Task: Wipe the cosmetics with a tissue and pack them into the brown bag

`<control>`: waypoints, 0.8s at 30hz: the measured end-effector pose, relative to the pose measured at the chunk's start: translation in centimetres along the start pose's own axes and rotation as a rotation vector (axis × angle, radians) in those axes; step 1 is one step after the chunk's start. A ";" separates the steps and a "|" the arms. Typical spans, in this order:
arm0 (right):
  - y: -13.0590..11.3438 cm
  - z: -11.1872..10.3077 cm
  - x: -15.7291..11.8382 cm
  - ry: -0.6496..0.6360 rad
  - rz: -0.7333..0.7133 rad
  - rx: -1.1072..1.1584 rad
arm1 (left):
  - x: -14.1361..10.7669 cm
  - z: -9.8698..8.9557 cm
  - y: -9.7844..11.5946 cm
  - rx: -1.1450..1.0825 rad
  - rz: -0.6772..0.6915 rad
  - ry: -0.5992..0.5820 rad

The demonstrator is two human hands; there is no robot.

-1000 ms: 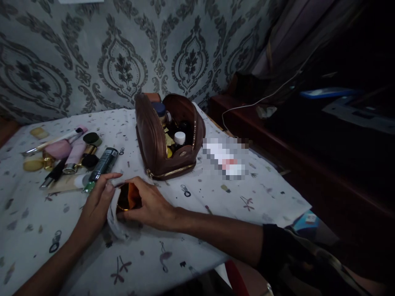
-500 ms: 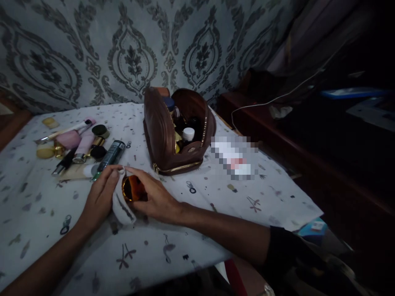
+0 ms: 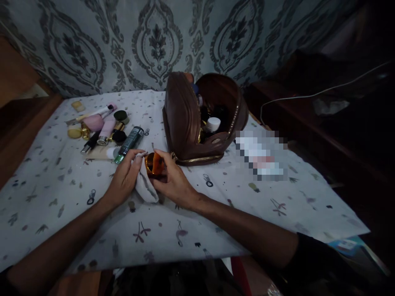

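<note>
Amber container point(image 3: 158, 163): held near the front of the table, between the two hands, in front of the brown bag. Gold-rimmed round end points left, toward the white cloth point(image 3: 145, 185), and partly at the camera. Long axis looks roughly sideways, rim left, body right; far end is hidden in the grip, so can't give exact tilt.

Right hand point(image 3: 177, 181): half-curled around the container, index finger over the top, thumb underneath. Left hand point(image 3: 125, 176): pinching the cloth, thumb on the near face, fingers mostly hidden. Cloth hangs down right at the rim; can't tell if it touches.

Dark green bottle point(image 3: 131, 140) lies just beyond left fingertips, slanted, green end nearest. Cosmetics pile, incl. pink sponge point(image 3: 94, 122), left of it. Brown bag point(image 3: 182, 119) unzipped, white-capped bottle point(image 3: 212, 124) inside. Pixelated item right of bag. All on printed tablecloth point(image 3: 247, 222).
</note>
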State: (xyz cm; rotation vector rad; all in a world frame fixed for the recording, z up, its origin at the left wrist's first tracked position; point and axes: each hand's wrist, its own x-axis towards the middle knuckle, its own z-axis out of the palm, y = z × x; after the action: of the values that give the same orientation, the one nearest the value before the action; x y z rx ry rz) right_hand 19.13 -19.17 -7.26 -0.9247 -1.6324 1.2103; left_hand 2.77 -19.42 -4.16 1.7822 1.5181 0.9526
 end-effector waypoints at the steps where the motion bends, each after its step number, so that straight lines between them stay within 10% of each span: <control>1: 0.1 0.0 0.0 -0.014 -0.015 0.016 | 0.2 0.0 0.0 -0.016 -0.014 0.015; 12: -0.4 -0.2 0.2 0.064 0.138 0.230 | -0.6 -0.1 -1.0 -0.013 0.132 -0.153; 24: -1.0 -0.5 0.2 -0.090 0.147 0.299 | -0.4 -0.1 -1.4 0.378 0.190 -0.045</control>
State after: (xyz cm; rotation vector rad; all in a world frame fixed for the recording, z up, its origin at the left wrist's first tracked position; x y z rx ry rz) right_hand 19.49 -19.09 -6.15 -0.8199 -1.4193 1.5677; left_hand 1.87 -19.59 -5.35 2.2301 1.6014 0.7395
